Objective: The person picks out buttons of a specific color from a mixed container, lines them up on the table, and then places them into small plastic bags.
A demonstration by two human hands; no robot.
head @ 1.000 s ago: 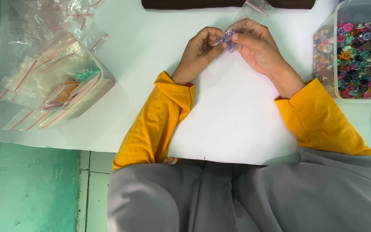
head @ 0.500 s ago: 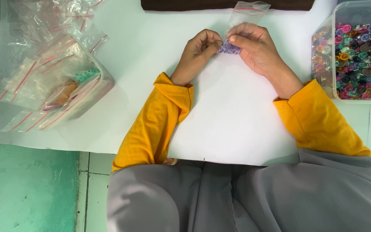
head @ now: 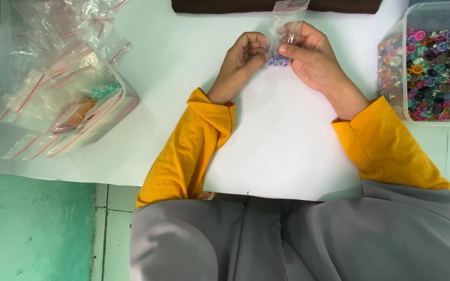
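Clear zip bag (head: 286, 31) pinched by both hands (head: 279, 57); bead tub (head: 433, 67) right; bag pile (head: 63, 93) left.

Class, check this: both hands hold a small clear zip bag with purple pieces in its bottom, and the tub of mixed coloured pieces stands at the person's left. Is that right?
Not quite. The tub of mixed coloured pieces stands at the person's right, not the left, as the head view shows. The rest holds: the left hand and the right hand both hold the small clear zip bag with purple pieces in its bottom.
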